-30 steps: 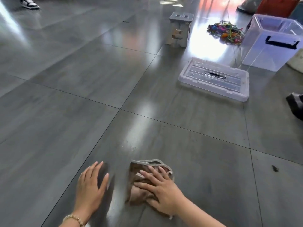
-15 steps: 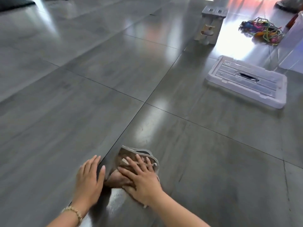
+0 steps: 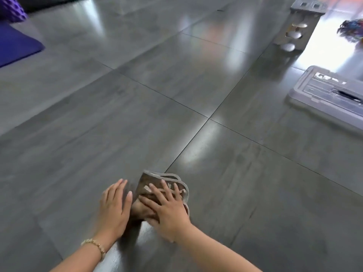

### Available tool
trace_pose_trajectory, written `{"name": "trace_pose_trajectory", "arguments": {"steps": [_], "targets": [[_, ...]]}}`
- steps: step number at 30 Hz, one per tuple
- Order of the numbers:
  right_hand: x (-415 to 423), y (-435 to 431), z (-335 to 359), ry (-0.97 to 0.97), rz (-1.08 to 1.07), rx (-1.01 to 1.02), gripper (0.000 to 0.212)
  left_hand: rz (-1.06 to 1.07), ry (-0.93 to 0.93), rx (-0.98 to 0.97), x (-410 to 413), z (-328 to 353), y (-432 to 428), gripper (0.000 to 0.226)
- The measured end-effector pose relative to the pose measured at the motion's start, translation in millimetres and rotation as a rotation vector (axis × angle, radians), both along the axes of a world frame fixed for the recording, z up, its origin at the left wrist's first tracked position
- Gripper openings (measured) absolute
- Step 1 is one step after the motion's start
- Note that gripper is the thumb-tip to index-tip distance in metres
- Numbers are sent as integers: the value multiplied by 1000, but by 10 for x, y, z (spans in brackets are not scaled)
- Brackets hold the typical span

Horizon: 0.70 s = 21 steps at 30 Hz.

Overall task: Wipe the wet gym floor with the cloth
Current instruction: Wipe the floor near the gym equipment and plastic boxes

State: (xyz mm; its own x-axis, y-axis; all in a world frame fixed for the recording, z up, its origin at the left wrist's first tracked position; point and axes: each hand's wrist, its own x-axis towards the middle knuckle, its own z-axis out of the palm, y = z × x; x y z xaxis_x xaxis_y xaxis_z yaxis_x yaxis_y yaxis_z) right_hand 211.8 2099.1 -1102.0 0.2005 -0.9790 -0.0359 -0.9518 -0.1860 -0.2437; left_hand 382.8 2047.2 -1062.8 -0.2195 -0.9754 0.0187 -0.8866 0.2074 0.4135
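Over the last second the right hand (image 3: 167, 211), spread flat with no grip closed, has slid the cloth (image 3: 155, 185) left until it touches the flat left hand (image 3: 115, 208), so wiping the floor (image 3: 98, 134) continues.

brown cloth (image 3: 157, 185), bunched, on grey floor (image 3: 137, 114)

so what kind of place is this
Probably a gym or exercise room: a wide glossy grey tiled floor, a purple exercise mat at the far left, and a tangle of coloured cords at the far right.
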Motion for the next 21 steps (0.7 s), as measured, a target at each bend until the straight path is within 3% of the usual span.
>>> {"name": "trace_pose_trajectory", "arguments": {"steps": [2, 6, 8, 10, 13, 15, 18, 21], "targets": [[-271, -116, -17, -13, 51, -4, 52, 2, 1, -19, 44, 39, -50, 71], [-1130, -566, 37, -53, -516, 58, 59, -24, 0, -41, 105, 79, -19, 68], [-1235, -707, 94, -76, -679, 148, 54, -32, 13, -23, 94, 54, -2, 68], [-972, -705, 82, -81, -622, 127, 53, -34, 25, 1, 48, 24, -2, 69], [-343, -433, 30, -45, -162, -34, 52, -68, 41, 0, -75, -21, -51, 74], [-335, -445, 32, -51, -62, -22, 49, -104, 38, -5, -181, -40, -120, 76], [-880, -862, 28, -48, -308, -33, 52, -188, 31, -12, -356, -86, -253, 73], [-1501, -1322, 87, -73, -595, 114, 52, -233, 60, -21, -566, -160, -386, 72]]}}
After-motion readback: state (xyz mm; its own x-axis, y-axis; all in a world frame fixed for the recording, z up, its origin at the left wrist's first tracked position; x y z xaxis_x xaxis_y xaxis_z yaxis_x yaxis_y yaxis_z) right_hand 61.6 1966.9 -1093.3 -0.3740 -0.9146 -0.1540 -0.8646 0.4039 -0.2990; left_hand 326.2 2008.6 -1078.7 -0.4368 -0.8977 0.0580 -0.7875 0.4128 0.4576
